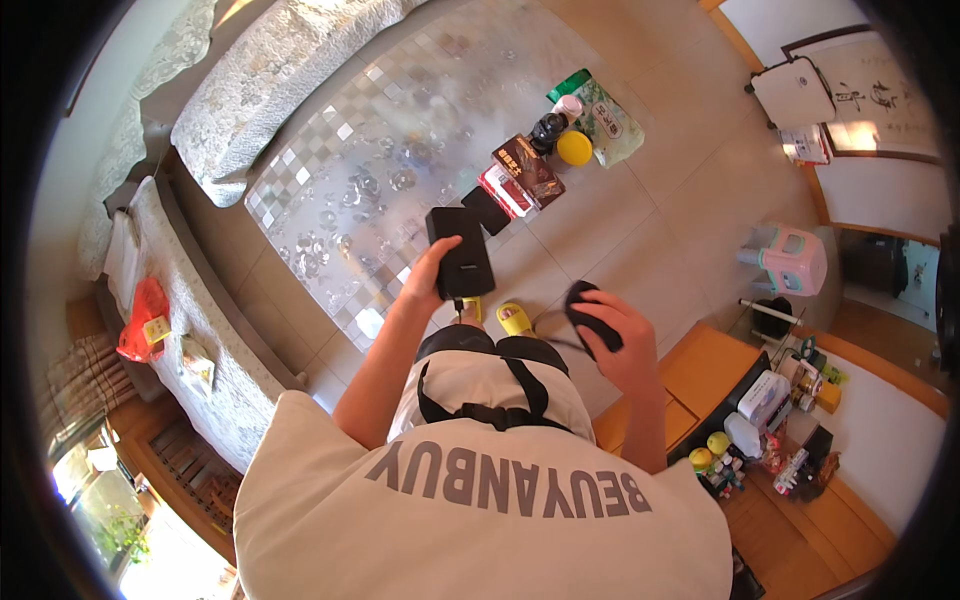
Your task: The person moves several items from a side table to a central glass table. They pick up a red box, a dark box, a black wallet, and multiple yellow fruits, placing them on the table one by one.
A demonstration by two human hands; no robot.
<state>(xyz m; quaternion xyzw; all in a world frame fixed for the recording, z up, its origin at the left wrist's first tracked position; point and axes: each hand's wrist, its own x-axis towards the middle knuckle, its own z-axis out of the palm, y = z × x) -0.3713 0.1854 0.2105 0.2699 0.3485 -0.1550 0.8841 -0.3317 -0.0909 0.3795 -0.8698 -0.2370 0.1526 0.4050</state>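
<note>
My left hand (pixel 430 271) grips a black rectangular device (pixel 460 255), which looks like a power bank. A short cable (pixel 459 306) is plugged into its near end. On the other side, my right hand (pixel 616 341) holds a black rounded object (pixel 592 319); its exact kind is unclear, and my fingers cover part of it. A dark strap or cord (pixel 564 343) runs from near that object towards my legs. Both things are held up in front of me, apart from each other. Beyond the device, a flat black item (pixel 486 211) lies at the edge of the patterned clear table cover (pixel 405 217).
Cardboard boxes (pixel 529 171), a yellow-lidded jar (pixel 574 148), a black bottle (pixel 548 132) and a green bag (pixel 611 124) stand along the table edge. A pink stool (pixel 795 259) is at right, by a wooden cabinet (pixel 705 367). Covered sofas (pixel 225 127) flank the left.
</note>
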